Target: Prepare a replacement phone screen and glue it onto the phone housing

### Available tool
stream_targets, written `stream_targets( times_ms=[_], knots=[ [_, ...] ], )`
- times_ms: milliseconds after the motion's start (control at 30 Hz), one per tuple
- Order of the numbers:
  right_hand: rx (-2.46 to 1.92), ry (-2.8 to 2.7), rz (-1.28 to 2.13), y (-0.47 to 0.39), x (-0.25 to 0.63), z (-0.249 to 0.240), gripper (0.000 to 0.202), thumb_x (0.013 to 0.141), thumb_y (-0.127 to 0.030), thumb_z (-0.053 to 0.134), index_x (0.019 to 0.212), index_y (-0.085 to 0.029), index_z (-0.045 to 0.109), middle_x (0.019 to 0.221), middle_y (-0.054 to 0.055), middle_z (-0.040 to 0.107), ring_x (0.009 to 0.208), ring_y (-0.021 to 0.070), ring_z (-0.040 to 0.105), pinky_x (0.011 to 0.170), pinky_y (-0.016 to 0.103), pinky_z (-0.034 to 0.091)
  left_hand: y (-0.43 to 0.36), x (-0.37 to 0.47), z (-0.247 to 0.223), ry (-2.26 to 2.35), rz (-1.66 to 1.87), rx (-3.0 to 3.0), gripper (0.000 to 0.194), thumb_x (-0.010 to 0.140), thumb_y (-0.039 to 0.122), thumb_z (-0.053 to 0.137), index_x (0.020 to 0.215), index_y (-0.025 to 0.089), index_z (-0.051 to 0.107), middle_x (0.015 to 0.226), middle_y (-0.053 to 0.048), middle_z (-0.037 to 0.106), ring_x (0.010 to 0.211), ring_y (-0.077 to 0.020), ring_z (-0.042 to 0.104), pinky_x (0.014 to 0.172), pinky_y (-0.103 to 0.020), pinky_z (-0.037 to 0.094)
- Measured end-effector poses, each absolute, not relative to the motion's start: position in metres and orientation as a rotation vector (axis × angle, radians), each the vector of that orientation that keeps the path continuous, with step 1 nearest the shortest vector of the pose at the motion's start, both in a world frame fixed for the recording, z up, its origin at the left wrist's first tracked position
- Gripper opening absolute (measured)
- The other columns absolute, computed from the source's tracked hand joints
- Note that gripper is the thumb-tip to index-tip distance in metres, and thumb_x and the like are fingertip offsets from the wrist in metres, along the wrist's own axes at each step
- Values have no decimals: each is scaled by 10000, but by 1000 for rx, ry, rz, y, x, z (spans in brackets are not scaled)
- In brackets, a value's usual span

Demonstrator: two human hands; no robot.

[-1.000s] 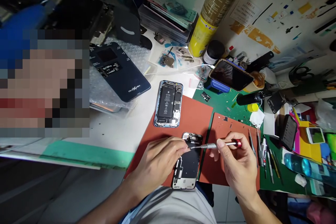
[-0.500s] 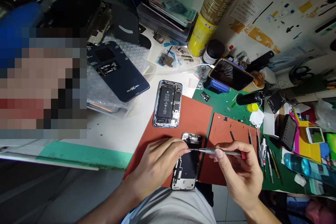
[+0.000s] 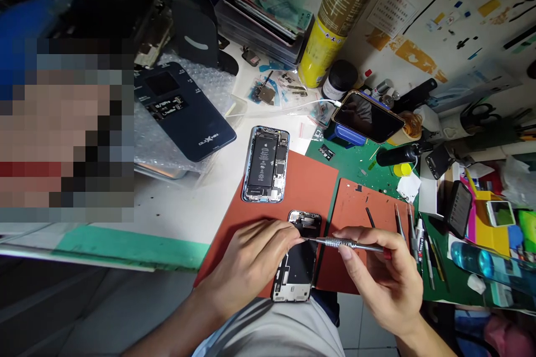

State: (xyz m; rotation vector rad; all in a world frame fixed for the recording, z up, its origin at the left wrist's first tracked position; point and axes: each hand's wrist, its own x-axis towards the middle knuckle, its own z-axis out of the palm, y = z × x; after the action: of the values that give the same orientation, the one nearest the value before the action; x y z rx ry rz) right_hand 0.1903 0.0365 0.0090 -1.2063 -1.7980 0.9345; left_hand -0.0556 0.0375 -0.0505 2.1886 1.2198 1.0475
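Note:
My right hand (image 3: pixel 383 279) grips a slim precision screwdriver (image 3: pixel 335 242) with a knurled metal shaft and a red end. The tool lies nearly level, tip toward the left. At that tip, the fingers of my left hand (image 3: pixel 251 259) are pinched together; whatever is between them is too small to make out. Beneath both lies a phone screen assembly (image 3: pixel 299 268), its inner side up, partly covered by my left hand. Farther back, an opened phone body (image 3: pixel 265 164) shows its battery and board.
A red-brown mat (image 3: pixel 310 178) lies under the phone parts, and a second one (image 3: pixel 347 206) is to its right with tweezers (image 3: pixel 399 220). Behind stand a propped phone (image 3: pixel 368 117) and a yellow spray can (image 3: pixel 322 50). A dark blue device (image 3: pixel 188 122) rests on bubble wrap, left. Another person is at far left.
My right thumb has slid down and my fingers have shifted along the screwdriver, as if turned. The left hand stays pinched at the tip. The view has moved slightly.

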Motion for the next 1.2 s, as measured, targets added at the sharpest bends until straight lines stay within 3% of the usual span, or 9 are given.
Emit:
stream_targets(
  times_ms=[200,367,567,967,1200],
  knots=[
    [-1263,-1646,1010,38,187,8,357,958,-3,725,1217,-230,636,1092,61,815,993,182,831,895,290,716,38,-54,-50,1273,1044,2224,165,1151,272,532,1112,193,672,1008,-10,814,865,-165,795,812,-325,561],
    [-1275,-1671,941,38,190,11,378,947,4,725,1237,-221,630,1087,77,815,976,214,842,851,316,732,34,-58,-50,1312,1092,2197,313,1130,456,564,1171,165,671,1064,-61,834,941,-194,818,823,-333,580],
    [-1127,-1998,539,50,183,14,465,872,91,724,1246,-170,635,1042,105,808,931,232,847,864,347,732,29,-62,-49,1173,1175,2263,185,1079,184,537,994,162,699,976,-63,846,802,-185,796,794,-357,597],
    [-1104,-2219,546,61,173,16,420,914,58,667,1251,-179,586,1015,126,815,929,229,836,812,345,727,26,-55,-55,1220,1212,2298,262,1051,188,550,848,166,714,912,-66,852,678,-197,766,724,-394,611],
    [-1090,-2255,559,60,176,13,427,904,77,670,1256,-150,590,1059,140,809,1004,220,826,881,332,716,26,-54,-54,1237,1202,2294,291,1054,195,550,817,165,717,897,-65,850,659,-200,762,710,-398,619]
  ],
)
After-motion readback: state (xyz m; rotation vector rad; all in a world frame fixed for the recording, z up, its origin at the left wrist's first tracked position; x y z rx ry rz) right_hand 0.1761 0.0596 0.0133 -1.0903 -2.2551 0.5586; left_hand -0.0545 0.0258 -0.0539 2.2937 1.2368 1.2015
